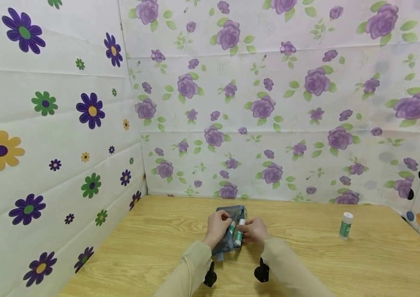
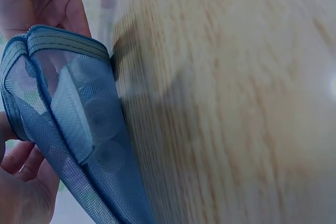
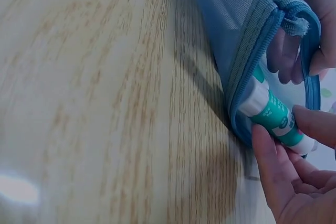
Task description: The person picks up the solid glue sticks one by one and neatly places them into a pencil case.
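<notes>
A blue mesh zip pouch (image 1: 224,246) lies on the table with its zipped mouth spread apart. My left hand (image 1: 217,227) grips the mouth's left edge. At the other side, my right hand (image 1: 255,232) holds a white and green glue stick (image 3: 277,116) between thumb and fingers. One end of that stick reaches into the mouth, as the right wrist view shows. Behind it, a second glue stick (image 1: 231,227) is inside the pouch, partly hidden by the first stick and the mesh. A pale fabric tab (image 2: 76,116) sticks out at the pouch's near end in the left wrist view.
Another glue stick (image 1: 345,227) stands upright on the wooden table (image 1: 299,260), well to the right of the hands. Flower-patterned sheets (image 1: 232,103) hang behind the table and along its left side.
</notes>
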